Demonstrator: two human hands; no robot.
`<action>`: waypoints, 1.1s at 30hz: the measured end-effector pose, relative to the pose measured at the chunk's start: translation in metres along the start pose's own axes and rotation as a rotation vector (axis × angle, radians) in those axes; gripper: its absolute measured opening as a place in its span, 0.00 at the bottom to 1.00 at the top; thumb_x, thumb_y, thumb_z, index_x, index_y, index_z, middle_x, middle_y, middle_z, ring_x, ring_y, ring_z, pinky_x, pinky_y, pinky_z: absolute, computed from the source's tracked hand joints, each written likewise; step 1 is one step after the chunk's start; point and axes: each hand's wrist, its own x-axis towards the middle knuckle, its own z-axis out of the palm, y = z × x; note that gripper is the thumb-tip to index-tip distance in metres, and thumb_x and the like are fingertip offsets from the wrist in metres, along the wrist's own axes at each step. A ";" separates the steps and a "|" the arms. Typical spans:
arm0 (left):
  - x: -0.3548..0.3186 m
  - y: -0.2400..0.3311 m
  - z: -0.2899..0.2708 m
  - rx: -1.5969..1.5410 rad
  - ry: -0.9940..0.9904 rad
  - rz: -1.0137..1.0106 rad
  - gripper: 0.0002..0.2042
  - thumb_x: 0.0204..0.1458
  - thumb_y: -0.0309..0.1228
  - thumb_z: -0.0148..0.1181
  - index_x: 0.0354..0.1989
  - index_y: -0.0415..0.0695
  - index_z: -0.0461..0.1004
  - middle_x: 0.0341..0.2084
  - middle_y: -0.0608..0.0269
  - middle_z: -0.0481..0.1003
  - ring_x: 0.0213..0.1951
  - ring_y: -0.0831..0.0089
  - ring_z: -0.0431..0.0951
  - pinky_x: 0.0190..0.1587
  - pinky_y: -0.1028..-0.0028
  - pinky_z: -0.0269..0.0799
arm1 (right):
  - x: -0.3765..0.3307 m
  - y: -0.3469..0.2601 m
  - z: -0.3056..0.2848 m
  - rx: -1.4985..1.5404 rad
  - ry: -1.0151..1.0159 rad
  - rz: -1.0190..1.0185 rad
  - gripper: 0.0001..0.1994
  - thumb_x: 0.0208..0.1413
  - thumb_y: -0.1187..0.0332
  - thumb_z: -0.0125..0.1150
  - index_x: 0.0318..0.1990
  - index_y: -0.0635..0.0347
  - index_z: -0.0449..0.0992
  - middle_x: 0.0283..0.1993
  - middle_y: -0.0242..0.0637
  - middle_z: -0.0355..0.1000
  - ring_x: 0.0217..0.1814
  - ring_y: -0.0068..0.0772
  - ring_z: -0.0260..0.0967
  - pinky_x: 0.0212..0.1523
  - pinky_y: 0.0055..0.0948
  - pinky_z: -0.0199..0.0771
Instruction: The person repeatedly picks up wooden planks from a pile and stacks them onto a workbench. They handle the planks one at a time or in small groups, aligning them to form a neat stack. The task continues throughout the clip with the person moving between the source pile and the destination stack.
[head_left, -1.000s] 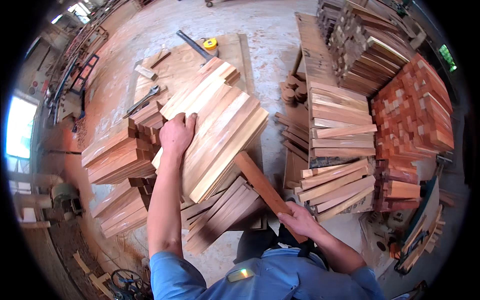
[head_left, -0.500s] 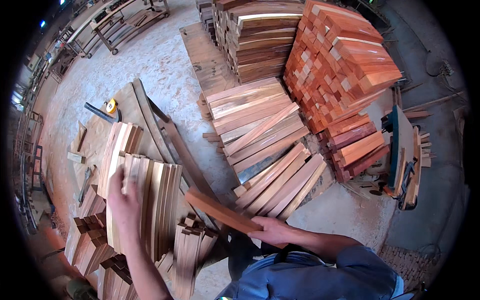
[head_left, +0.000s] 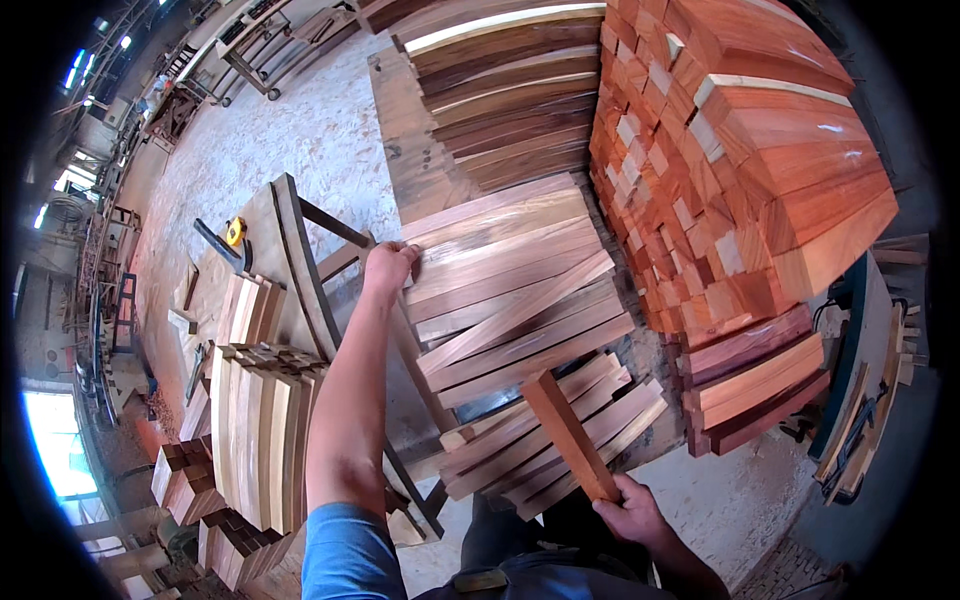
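Wood in hand: a short reddish-brown wood block (head_left: pixel 568 434) is clamped in the right hand (head_left: pixel 632 510) at its lower end, low and right of centre in the frame, its far end raised over the fanned slats.
Left hand: the left hand (head_left: pixel 388 266) is laid with fingers closed on the left end of the stack of long brown slats (head_left: pixel 510 290) at the frame's centre; whether a slat is actually gripped cannot be told.
Hands: well apart, one on each piece of timber.
Step in hand: judged to be the sorting or stacking of slats, with one piece carried and the pile steadied or picked from.
Next move: a firm grip on a single slat end is called for, with the block kept off the loose pile.
Packages, labels, signs: none can be made out.
Other stock: orange-red blocks (head_left: pixel 740 170) are stacked at upper right; pale boards (head_left: pixel 255 430) stand at lower left.
Small tool: a yellow tape measure (head_left: pixel 235 231) lies at upper left.
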 end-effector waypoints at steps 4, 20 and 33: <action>0.013 0.013 0.012 0.151 0.065 -0.086 0.15 0.52 0.37 0.65 0.37 0.36 0.80 0.30 0.56 0.80 0.31 0.66 0.79 0.40 0.66 0.73 | 0.006 0.010 -0.012 0.045 -0.036 0.013 0.20 0.56 0.63 0.68 0.52 0.64 0.73 0.40 0.45 0.77 0.42 0.31 0.76 0.45 0.32 0.75; 0.031 -0.004 0.028 -0.054 0.163 -0.238 0.06 0.44 0.27 0.67 0.29 0.38 0.81 0.24 0.59 0.79 0.26 0.69 0.77 0.31 0.67 0.72 | 0.022 0.009 -0.025 0.014 -0.094 0.069 0.22 0.56 0.61 0.67 0.54 0.65 0.72 0.44 0.49 0.78 0.47 0.40 0.77 0.49 0.34 0.76; 0.013 0.019 0.021 0.488 0.277 0.500 0.16 0.52 0.27 0.60 0.50 0.45 0.75 0.44 0.51 0.78 0.47 0.50 0.77 0.53 0.58 0.72 | 0.036 0.025 -0.017 0.079 -0.025 -0.032 0.21 0.55 0.64 0.68 0.54 0.63 0.73 0.43 0.44 0.78 0.45 0.32 0.77 0.48 0.31 0.76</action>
